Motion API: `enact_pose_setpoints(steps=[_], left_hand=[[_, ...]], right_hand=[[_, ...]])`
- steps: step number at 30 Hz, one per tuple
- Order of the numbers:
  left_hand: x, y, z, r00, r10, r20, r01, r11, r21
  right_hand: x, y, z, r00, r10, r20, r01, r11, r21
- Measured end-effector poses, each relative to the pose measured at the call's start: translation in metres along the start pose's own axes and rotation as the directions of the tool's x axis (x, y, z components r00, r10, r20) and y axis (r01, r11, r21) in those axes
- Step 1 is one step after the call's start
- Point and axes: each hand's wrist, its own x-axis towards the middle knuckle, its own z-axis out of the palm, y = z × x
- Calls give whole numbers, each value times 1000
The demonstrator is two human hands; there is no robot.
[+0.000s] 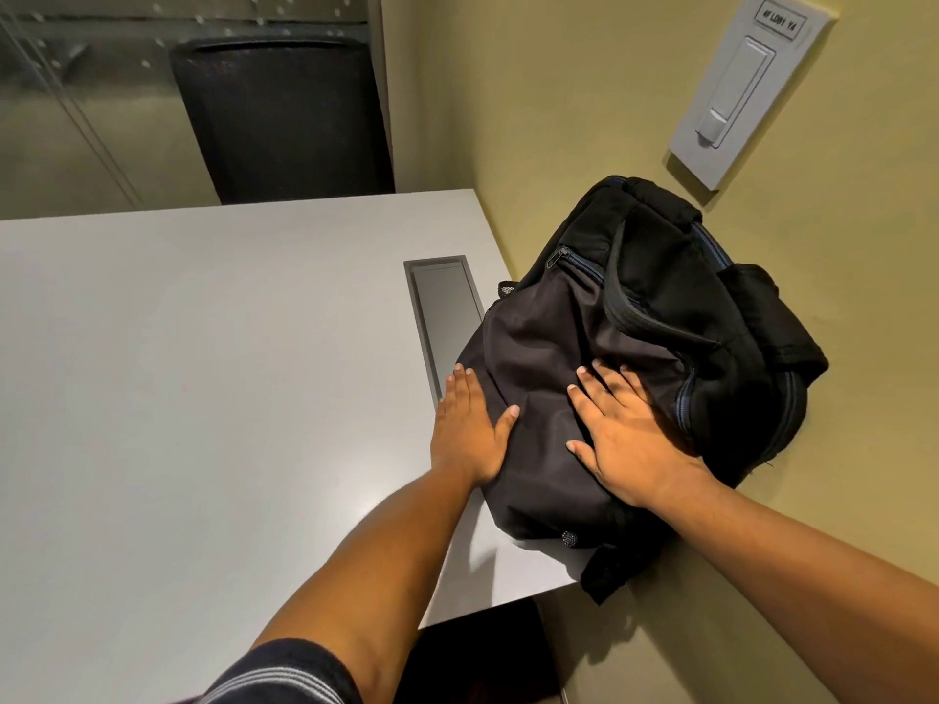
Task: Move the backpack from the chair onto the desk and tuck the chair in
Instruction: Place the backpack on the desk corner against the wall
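Backpack (609, 348) lies on desk (203, 373), zippers closed.

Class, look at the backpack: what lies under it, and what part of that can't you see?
The backpack lies on the grey desk, against the wall. It overlaps the right edge of the recessed cable tray. Both hands, left hand and right hand, press flat on top. The desk surface beneath is hidden.

**Backpack on the desk**

The black backpack (625, 358), trimmed with blue zips, lies slumped on the right end of the pale grey desk (203, 373), against the right-hand wall. A black chair (279, 119) stands at the desk's far side.
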Motion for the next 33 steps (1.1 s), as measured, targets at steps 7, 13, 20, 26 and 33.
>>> enact_pose_setpoints(steps=[7,13,20,26,33], left_hand=[[-36,-5,-15,996,75,-53,-73,997,31],[-94,1,-22,993,92,-72,-83,990,109],[-199,5,-14,994,37,-101,-17,982,189],[-330,4,-18,993,41,-108,-16,974,224],[-459,-6,-28,994,80,-79,-55,957,286]], right_hand=[[-27,-10,-24,995,-16,96,13,999,37],[-79,-27,-33,998,-9,69,9,1000,2],[-169,-52,-34,998,12,64,-14,999,33],[-273,-89,-43,1000,17,5,-17,995,96],[-381,-147,-43,1000,9,12,-12,981,196]])
